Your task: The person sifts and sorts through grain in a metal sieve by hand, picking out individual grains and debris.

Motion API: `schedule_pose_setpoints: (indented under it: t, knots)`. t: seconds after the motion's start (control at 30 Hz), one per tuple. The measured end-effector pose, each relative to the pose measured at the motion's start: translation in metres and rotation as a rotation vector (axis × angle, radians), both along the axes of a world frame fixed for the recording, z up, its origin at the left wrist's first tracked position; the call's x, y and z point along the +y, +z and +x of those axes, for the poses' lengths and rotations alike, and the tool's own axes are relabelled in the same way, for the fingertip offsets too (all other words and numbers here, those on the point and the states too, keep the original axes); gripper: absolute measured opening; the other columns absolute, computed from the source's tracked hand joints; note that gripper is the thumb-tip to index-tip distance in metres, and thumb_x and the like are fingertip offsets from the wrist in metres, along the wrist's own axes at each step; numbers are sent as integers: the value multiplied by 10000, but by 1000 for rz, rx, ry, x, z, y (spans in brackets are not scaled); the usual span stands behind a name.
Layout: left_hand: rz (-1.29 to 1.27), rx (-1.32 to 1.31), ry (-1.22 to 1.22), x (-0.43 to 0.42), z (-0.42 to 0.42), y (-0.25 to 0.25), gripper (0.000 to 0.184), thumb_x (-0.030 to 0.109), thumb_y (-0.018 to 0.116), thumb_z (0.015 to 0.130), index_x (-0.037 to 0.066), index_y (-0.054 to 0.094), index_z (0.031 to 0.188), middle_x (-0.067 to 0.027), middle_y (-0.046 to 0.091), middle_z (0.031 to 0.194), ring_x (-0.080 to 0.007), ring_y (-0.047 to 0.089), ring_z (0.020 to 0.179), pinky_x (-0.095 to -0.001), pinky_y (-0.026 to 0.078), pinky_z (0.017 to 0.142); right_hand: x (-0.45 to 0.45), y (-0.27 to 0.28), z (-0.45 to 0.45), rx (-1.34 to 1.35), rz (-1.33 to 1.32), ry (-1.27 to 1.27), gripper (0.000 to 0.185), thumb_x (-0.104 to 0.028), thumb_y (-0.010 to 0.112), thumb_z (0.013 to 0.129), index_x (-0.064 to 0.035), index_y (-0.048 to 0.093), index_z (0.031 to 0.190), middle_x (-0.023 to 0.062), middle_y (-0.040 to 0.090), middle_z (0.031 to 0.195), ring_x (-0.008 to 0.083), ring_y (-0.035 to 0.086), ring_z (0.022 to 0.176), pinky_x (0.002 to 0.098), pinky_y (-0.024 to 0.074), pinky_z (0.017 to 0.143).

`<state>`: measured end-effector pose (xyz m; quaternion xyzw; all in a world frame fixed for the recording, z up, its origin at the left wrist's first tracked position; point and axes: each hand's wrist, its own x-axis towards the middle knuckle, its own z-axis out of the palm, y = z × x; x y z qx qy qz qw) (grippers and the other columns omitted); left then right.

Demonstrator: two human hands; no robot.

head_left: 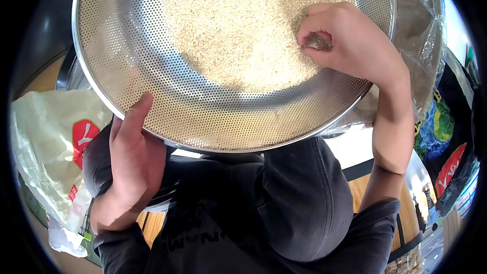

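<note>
A wide, perforated metal strainer [213,127] sits tilted above my knees. Spread over its bottom is a layer of small pale grains [243,35], whose exact kind I cannot tell. My left hand [134,142] grips the near left rim, its thumb over the edge and its fingers underneath, out of sight. Over the right side of the grains, my right hand [337,35] is curled closed, thumb and fingertips meeting in a pinch. Whatever lies between those fingertips is too small or hidden to make out.
To the left lies a pale bag [43,137] with a red label. A clear plastic bag with brown contents [416,35] is beyond the strainer's right rim. Colourful dark packaging [446,137] stands further right. Wooden flooring [365,182] shows below.
</note>
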<state>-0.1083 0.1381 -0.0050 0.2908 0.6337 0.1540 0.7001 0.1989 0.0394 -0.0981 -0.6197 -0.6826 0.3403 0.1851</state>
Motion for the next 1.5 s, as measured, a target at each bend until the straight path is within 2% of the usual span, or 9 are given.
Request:
schedule_pose_setpoints:
  t: [0.43,0.53,0.6,0.7,0.77,0.87,0.97,1.07,1.5]
  knots:
    - [18,-31,-36,0,0,-1,419,163,545,1021,-18,466,1391,-117,576,1328,-234,534,1239,-409,383,1086,-2,-4,-1,-36,60,36,72,-71,715,763,-24,699,815,109,686,816,303,684,788,401,546,714]
    - [23,15,-45,0,-1,-2,485,188,546,1014,-36,438,1430,-147,557,1379,-262,532,1276,-422,381,1116,-2,4,8,98,59,26,81,-54,712,765,-18,670,824,95,622,732,269,613,672,368,490,630]
    - [20,-6,-44,0,-1,-3,483,191,547,1015,-37,442,1427,-144,559,1375,-258,533,1273,-418,382,1113,-3,20,18,98,32,-8,114,11,721,761,-19,666,856,43,572,775,141,456,604,295,372,554]
    - [21,-22,-63,-1,3,-2,468,195,552,1019,-29,455,1418,-126,572,1350,-245,537,1255,-406,385,1105,-6,31,28,133,126,-78,100,-21,701,786,-18,651,872,51,500,700,143,402,575,310,345,537]
    - [36,-64,-28,-2,7,-1,385,149,609,1008,0,500,1345,-106,614,1261,-204,591,1159,-368,461,999,-5,35,28,161,151,-63,103,-19,699,797,-21,668,895,51,522,722,122,416,582,304,347,536]
    - [99,-25,-45,-6,12,-2,401,139,601,1014,-9,479,1367,-106,607,1263,-194,582,1174,-358,474,997,-3,34,23,164,129,-77,125,-16,711,780,-18,670,898,62,534,726,143,428,582,313,353,540]
    - [91,-49,-51,-6,13,-2,398,148,604,1013,-11,490,1360,-113,612,1254,-199,594,1161,-359,485,993,-2,31,12,81,36,-47,109,-36,708,774,-10,656,867,98,585,754,213,528,612,351,421,572]
    - [72,-47,-71,-5,11,-1,379,147,599,1015,-23,506,1341,-121,619,1241,-208,610,1143,-359,495,990,3,24,-2,46,16,19,81,-68,679,780,-9,633,812,145,644,791,349,642,763,424,521,696]
    - [64,6,-68,-4,10,-2,358,145,605,1006,-32,528,1308,-121,635,1212,-222,623,1124,-369,511,966,4,2,-21,-96,64,8,73,-99,685,790,-37,648,781,141,663,772,340,675,777,425,540,696]
